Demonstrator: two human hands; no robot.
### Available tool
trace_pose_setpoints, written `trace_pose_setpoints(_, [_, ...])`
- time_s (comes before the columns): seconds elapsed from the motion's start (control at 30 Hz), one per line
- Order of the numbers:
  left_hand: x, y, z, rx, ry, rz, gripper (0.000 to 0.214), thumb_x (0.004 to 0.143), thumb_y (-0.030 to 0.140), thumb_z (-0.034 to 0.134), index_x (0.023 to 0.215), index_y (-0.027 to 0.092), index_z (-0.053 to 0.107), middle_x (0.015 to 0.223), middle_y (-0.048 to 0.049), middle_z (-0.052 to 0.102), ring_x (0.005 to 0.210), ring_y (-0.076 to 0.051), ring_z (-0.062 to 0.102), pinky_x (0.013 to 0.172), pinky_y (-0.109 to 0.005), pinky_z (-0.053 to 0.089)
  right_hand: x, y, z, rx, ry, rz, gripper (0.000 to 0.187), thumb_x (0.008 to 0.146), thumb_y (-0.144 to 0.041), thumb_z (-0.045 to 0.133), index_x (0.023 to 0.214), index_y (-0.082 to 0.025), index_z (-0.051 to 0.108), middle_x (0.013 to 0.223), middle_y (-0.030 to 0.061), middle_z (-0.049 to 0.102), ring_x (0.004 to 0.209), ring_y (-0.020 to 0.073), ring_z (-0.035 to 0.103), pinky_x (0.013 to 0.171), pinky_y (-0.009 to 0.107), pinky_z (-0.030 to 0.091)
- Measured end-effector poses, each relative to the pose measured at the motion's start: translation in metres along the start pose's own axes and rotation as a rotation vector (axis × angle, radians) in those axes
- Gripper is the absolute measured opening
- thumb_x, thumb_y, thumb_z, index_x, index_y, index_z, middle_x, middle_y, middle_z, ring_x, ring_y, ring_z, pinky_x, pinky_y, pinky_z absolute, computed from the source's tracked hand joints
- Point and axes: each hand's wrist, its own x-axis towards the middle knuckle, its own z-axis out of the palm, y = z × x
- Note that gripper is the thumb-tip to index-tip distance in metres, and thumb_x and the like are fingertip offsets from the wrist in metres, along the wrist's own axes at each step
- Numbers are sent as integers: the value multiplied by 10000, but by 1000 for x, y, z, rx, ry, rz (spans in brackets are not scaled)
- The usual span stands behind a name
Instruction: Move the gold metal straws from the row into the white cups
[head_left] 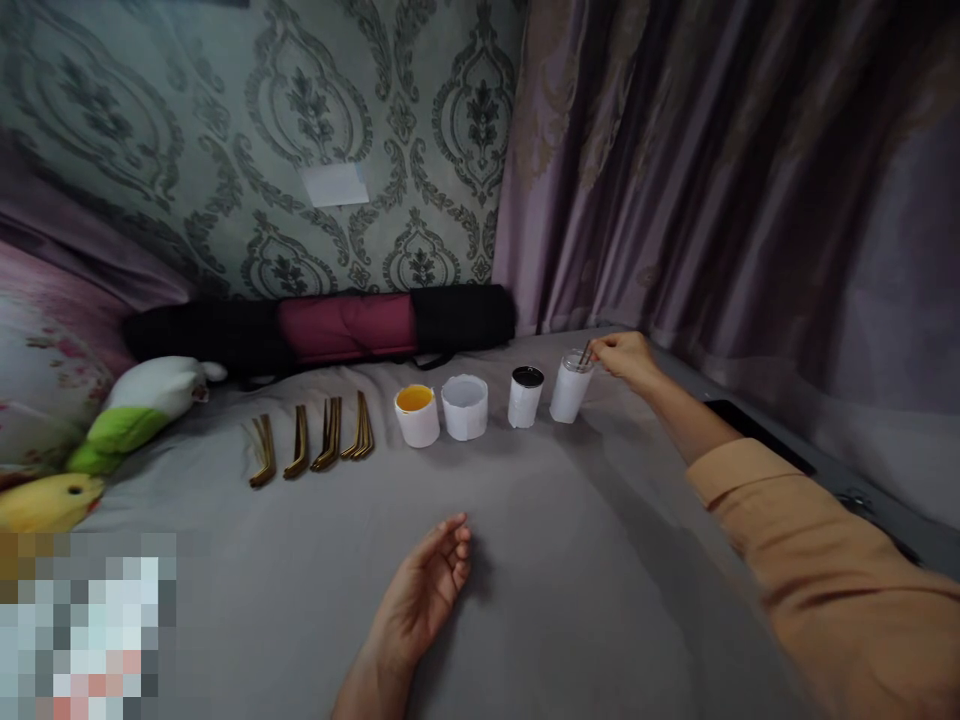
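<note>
My right hand (622,358) is at the mouth of a white-wrapped glass jar (570,392), its fingers pinching a thin metal straw (585,352) whose lower end goes down into the rim. The jar leans slightly. To its left are a white-wrapped can (524,402) with a dark inside, a white cup (465,412), and a white-wrapped cup with a yellow inside (417,420). My left hand (427,590) lies on the grey sheet, palm turned up, fingers loosely bent with nothing in them. Further left, bent gold-coloured straws (327,435) lie in several small groups.
A long black and maroon bag (345,326) lies along the patterned wall. Plush toys (142,405) sit at the left. Purple curtains (600,180) hang behind the jar. A dark flat object (757,435) lies beyond my right forearm. The lower left corner is pixelated.
</note>
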Motion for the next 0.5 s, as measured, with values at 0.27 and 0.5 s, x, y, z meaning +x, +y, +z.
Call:
trace_pose_setpoints(0.27, [1,0,0,0,1,2,173,786,111,508,929,62,592,793,-69,572,629,-82,534,563,-190,468,1,1,1,95,-15,68,264,750,-288,473,717,-106,662,484,24,535,350,60,390,357,183,268])
trace_pose_setpoints(0.5, [1,-1,0,-1,3,0,170,790,112,503,928,66,591,785,-70,576,616,-81,536,565,-194,472,1,0,-1,162,-25,75,238,763,-250,471,739,-102,655,636,66,619,349,44,391,324,171,247])
